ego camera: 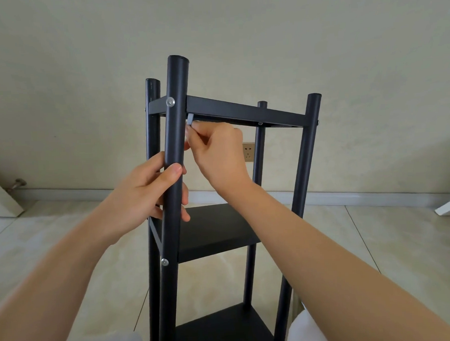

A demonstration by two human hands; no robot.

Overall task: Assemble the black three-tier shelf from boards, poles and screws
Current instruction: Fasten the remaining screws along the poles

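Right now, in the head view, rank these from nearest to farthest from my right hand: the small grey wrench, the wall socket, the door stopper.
From the right hand:
1. Grey wrench, pinched at its fingertips under the top board.
2. Wall socket, just right, behind.
3. Door stopper, far left by the floor.

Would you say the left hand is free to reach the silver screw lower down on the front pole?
Probably yes: the left hand grips the front pole just above that screw, with bare pole between them, though letting go may unsteady the shelf.

Black three-tier shelf [221,229] standing upright on the tiled floor [376,241]. The left hand [145,192] is gripping the near pole [174,136]; the right hand [218,150] is pinching a small grey hex key [190,119] just beneath the top board [242,110].
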